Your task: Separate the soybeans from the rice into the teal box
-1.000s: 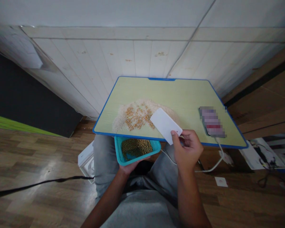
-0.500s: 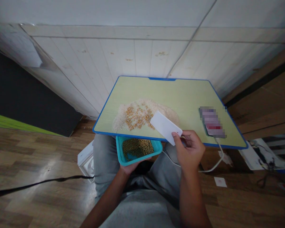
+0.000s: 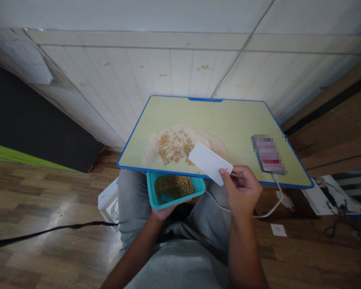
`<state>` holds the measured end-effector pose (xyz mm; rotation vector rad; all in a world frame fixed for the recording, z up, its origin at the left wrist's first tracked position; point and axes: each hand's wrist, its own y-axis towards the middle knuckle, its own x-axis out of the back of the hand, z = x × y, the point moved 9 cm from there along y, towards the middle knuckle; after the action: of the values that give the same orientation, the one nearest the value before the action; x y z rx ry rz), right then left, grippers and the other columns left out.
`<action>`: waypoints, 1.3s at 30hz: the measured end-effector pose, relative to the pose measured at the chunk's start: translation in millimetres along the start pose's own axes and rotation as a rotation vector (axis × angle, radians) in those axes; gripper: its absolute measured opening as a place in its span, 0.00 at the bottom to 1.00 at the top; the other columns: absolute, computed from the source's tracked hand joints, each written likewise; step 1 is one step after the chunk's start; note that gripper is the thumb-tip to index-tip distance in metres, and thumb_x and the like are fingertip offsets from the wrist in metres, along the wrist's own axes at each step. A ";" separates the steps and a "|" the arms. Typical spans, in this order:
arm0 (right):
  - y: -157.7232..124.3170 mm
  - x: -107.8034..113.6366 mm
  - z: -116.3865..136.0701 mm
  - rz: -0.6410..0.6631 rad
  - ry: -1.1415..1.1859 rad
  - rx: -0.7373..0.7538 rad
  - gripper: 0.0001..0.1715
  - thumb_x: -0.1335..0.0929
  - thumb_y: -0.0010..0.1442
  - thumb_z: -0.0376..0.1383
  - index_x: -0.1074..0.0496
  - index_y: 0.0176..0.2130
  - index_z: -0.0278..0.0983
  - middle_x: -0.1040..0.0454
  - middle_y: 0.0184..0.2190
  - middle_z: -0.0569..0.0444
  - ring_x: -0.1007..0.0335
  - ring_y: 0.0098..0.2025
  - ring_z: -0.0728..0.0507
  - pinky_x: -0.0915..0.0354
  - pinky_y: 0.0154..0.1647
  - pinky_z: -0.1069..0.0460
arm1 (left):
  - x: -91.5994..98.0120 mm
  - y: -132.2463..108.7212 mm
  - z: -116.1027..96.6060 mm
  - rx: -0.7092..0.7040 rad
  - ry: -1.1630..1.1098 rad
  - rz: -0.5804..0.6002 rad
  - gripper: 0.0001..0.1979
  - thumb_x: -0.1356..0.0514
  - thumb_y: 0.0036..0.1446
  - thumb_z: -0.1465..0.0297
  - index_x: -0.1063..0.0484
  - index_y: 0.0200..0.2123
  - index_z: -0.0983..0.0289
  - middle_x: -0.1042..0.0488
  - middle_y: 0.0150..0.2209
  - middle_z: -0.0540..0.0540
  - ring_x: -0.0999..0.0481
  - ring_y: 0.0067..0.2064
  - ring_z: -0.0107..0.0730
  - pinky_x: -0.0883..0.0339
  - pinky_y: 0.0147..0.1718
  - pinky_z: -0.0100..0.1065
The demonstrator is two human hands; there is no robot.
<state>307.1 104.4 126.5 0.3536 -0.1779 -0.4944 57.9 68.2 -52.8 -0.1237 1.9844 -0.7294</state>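
Note:
My left hand (image 3: 165, 211) supports a turquoise plastic basket (image 3: 201, 188) from below, just under the table's front edge; most of its fingers are hidden beneath it. Inside the basket lies a heap of round yellowish soybeans (image 3: 180, 184). Between thumb and fingers, my right hand (image 3: 243, 185) pinches a white flat card (image 3: 209, 161), tilted over the front edge of the table. The card's far end reaches the spread of white grains (image 3: 209, 139), which look like rice. Scattered soybeans (image 3: 165, 152) are mixed into the left part of these grains.
The small table (image 3: 234, 116) has a pale green top and blue rim. A phone (image 3: 269, 154) with a white cable (image 3: 278, 196) lies at its right. A white box (image 3: 108, 200) stands on the floor at left, a black strap (image 3: 63, 228) near it. The panelled wall (image 3: 156, 72) is behind.
My right hand and the card have shifted slightly right and toward me. One or two soybeans now show near the table's front edge. The basket and my left hand stay put.

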 end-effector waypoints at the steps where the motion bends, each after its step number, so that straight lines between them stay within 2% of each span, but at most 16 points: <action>1: -0.1 0.9 -0.9 -0.007 -0.001 -0.006 0.13 0.20 0.62 0.44 0.21 0.33 0.41 0.18 0.27 0.57 0.21 0.29 0.43 0.24 0.30 0.50 | -0.5 -0.2 0.0 0.000 0.002 -0.001 0.29 0.45 0.72 0.44 0.15 0.62 0.52 0.25 0.76 0.57 0.44 0.83 0.76 0.45 0.74 0.81; 9: 0.1 6.7 -7.6 -0.028 -0.004 -0.017 0.16 0.19 0.61 0.46 0.22 0.32 0.40 0.20 0.26 0.58 0.23 0.28 0.44 0.26 0.29 0.51 | -7.7 0.5 8.2 0.060 -0.071 -0.008 0.32 0.50 0.75 0.43 0.16 0.63 0.52 0.23 0.74 0.57 0.41 0.82 0.72 0.46 0.75 0.82; 14: 2.0 11.2 -10.6 -0.024 0.016 -0.037 0.16 0.19 0.59 0.46 0.23 0.32 0.40 0.20 0.26 0.57 0.23 0.28 0.43 0.26 0.30 0.51 | -3.6 3.6 14.0 0.091 -0.067 0.025 0.31 0.45 0.73 0.43 0.18 0.67 0.51 0.24 0.74 0.57 0.38 0.81 0.73 0.44 0.73 0.85; 18: 3.0 13.6 -12.8 -0.011 0.031 -0.039 0.15 0.19 0.60 0.44 0.22 0.32 0.40 0.20 0.25 0.58 0.24 0.27 0.44 0.28 0.29 0.52 | -2.6 3.3 13.5 0.089 -0.089 0.032 0.33 0.48 0.76 0.43 0.23 0.72 0.52 0.24 0.75 0.58 0.36 0.81 0.73 0.42 0.72 0.86; 22: 2.9 15.1 -13.5 -0.007 0.039 -0.030 0.15 0.19 0.60 0.45 0.22 0.32 0.40 0.21 0.25 0.58 0.26 0.27 0.45 0.29 0.29 0.52 | -2.4 4.0 13.5 0.088 -0.087 0.056 0.34 0.46 0.75 0.43 0.26 0.75 0.50 0.23 0.74 0.57 0.35 0.80 0.72 0.40 0.71 0.85; 25: 2.9 14.4 -11.6 0.004 0.057 -0.014 0.14 0.19 0.61 0.43 0.22 0.32 0.40 0.22 0.25 0.59 0.27 0.27 0.45 0.30 0.29 0.52 | 1.7 6.4 14.6 0.080 -0.075 0.072 0.33 0.47 0.75 0.42 0.23 0.73 0.48 0.24 0.75 0.55 0.36 0.81 0.71 0.40 0.73 0.82; 29: 2.8 12.6 -8.6 0.014 0.057 -0.001 0.14 0.19 0.60 0.43 0.22 0.32 0.41 0.22 0.25 0.59 0.27 0.27 0.45 0.29 0.29 0.52 | 10.6 8.4 15.1 0.066 -0.067 0.011 0.31 0.46 0.75 0.44 0.23 0.71 0.47 0.26 0.77 0.55 0.37 0.81 0.71 0.41 0.73 0.83; 33: 1.9 9.3 -8.6 0.025 0.049 -0.017 0.16 0.19 0.59 0.46 0.24 0.31 0.41 0.23 0.25 0.58 0.26 0.27 0.45 0.29 0.29 0.52 | 2.6 6.0 14.0 0.072 -0.068 0.026 0.33 0.47 0.75 0.44 0.23 0.72 0.51 0.27 0.77 0.57 0.37 0.81 0.72 0.43 0.72 0.86; 39: 1.3 4.4 -8.1 0.049 0.034 -0.010 0.17 0.20 0.59 0.47 0.24 0.31 0.41 0.24 0.24 0.59 0.28 0.26 0.45 0.31 0.28 0.52 | -8.4 2.8 12.6 0.057 -0.021 0.080 0.37 0.52 0.76 0.39 0.18 0.67 0.53 0.28 0.77 0.56 0.38 0.81 0.75 0.48 0.74 0.85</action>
<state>313.5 105.6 119.8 0.3467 -0.1509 -0.4407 73.3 68.1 -52.1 -0.0179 1.9355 -0.7288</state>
